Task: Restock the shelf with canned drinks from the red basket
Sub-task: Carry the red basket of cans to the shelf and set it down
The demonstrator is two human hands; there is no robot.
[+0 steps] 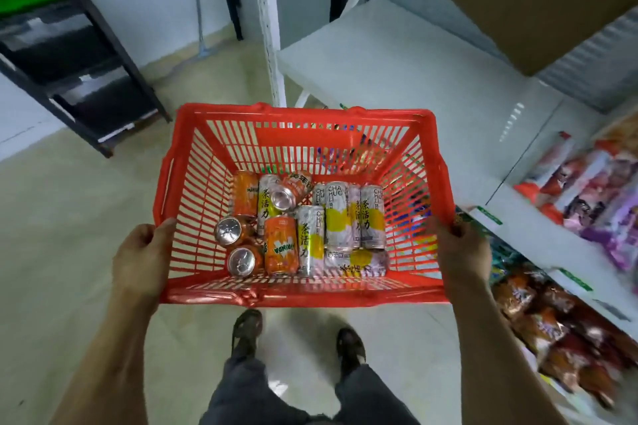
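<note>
I hold a red plastic basket (207,145) in front of me, above the floor. My left hand (143,252) grips its left rim and my right hand (459,245) grips its right rim. Inside lie several cans: orange Mirinda cans (281,245) on the left and white-and-yellow tea cans (340,217) on the right, some on their sides, some showing silver tops (228,229). The white shelf (390,55) stands to the right and ahead, its upper board bare.
Lower shelf levels on the right hold snack packets (587,190) and chip bags (552,328). A cardboard box (538,0) sits on the shelf at top right. A dark rack (86,72) stands at the left. My feet (247,324) are on the pale floor below the basket.
</note>
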